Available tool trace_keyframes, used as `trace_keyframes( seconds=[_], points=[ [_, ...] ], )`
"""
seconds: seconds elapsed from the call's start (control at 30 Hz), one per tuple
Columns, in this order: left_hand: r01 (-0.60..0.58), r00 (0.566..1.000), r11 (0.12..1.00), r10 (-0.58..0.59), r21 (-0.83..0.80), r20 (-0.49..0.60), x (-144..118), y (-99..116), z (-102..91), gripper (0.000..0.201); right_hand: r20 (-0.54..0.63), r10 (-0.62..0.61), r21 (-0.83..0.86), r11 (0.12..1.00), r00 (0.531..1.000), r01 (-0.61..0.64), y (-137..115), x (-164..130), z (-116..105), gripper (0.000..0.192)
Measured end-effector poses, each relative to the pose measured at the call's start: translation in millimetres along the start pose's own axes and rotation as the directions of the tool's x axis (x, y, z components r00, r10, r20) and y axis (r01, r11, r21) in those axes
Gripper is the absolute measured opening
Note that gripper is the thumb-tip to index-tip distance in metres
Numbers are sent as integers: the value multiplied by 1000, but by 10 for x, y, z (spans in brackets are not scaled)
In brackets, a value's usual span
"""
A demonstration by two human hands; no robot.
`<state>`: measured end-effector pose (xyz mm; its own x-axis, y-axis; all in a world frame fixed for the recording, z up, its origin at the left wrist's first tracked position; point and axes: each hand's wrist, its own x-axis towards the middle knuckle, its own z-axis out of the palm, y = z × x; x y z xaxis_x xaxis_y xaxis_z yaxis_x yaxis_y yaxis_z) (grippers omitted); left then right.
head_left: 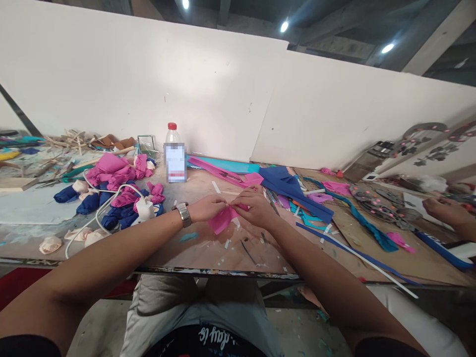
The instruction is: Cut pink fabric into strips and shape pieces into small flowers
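Observation:
My left hand (208, 207) and my right hand (253, 204) meet over the middle of the worktable (223, 250). Both pinch the same small piece of pink foam sheet (222, 219), which hangs down just below my fingers. A metal watch sits on my left wrist. Close behind my right hand lie a long pink strip (223, 173) and a dark blue sheet (288, 187).
A plastic bottle with a red cap (174, 153) stands behind my hands. Pink and blue foam pieces (119, 191) and a white cable (100, 208) pile up at the left. Teal strips and a white rod (372, 263) lie right. Another person's hand (444, 210) works at the far right.

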<state>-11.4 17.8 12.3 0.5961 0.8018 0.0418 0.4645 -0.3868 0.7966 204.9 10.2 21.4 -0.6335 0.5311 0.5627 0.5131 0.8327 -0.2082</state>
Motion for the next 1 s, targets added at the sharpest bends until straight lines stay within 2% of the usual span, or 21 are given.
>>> trace_keyframes(
  seconds=[0.1,0.4,0.77,1.0],
  points=[
    [-28,1000,999,28,18,10,7,-10,-2,40,-7,-5,-7,1000,1000,5,-7,2,0,15],
    [-71,997,996,71,53,7,16,-29,-3,38,21,14,-21,1000,1000,-14,0,-6,4,14],
    [-49,998,997,51,62,-37,19,-40,0,43,14,18,-73,997,1000,-17,4,-5,16,12],
    [-40,999,998,41,47,-24,25,-40,7,31,18,19,-73,997,1000,-17,1,-4,1,13]
  ],
)
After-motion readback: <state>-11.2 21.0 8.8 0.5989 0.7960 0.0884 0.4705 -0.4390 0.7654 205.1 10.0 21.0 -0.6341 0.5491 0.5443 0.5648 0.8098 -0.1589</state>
